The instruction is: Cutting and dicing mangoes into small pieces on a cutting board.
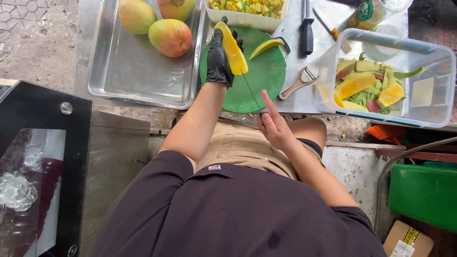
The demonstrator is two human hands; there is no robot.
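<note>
Right hand (pixel 275 126) hides the knife (pixel 251 91) handle.

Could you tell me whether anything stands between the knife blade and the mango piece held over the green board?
Nothing visible does. The right hand holds the knife, whose thin blade already reaches the peeled mango piece gripped by the gloved left hand above the green cutting board.
</note>
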